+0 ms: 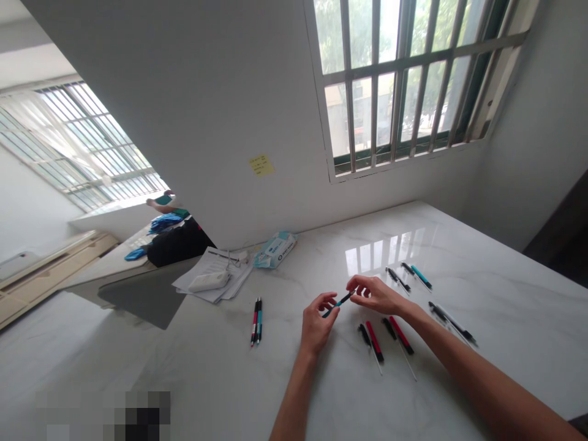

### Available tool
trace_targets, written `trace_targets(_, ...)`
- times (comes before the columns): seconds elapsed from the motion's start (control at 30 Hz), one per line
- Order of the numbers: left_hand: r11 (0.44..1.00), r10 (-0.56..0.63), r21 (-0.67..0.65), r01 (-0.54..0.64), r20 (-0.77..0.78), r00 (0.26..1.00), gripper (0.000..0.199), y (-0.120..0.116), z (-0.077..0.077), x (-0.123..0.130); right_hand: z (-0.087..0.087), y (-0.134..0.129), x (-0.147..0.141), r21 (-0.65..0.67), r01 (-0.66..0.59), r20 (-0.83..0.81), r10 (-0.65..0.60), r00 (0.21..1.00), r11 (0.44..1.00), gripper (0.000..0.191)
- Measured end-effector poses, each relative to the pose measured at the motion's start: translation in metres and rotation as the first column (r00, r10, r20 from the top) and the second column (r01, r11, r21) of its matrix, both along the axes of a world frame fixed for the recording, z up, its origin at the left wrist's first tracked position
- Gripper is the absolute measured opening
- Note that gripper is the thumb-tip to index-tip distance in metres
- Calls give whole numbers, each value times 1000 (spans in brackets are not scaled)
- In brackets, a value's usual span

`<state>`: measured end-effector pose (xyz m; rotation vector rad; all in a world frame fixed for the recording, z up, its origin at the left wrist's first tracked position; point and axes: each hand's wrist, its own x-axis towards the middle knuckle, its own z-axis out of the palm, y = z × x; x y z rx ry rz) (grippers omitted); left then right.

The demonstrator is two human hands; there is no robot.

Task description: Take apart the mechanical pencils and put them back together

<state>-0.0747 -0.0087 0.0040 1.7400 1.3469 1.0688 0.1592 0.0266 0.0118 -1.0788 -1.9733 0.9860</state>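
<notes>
A teal and black pen [339, 303] is held slanted above the table between both hands. My left hand [318, 323] is closed round its lower teal end. At the upper black end, the fingertips of my right hand [373, 294] pinch the pen. Below my right hand lie red pen barrels [374, 341] with black parts and thin white refills [407, 361]. To the right of it are a teal barrel [421, 277], a black pen part [397, 279] and a white barrel [453, 321] with black pieces. Left of my hands, a red pen [254, 321] and a teal pen [260, 320] lie side by side.
On the white marbled table [220, 380], papers [215, 288] with a white device [209, 281] and a wet-wipe pack [275, 250] sit near the wall. A yellow note [261, 165] is stuck there. Behind, at far left, another person's arm [160, 207] shows beside blue items [165, 223].
</notes>
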Motion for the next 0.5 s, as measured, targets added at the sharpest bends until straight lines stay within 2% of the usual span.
trace_targets(0.5, 1000, 3, 5, -3, -1, 1000, 29, -2, 3, 1, 2, -3, -2, -3, 14, 25, -14, 1000, 1000, 20)
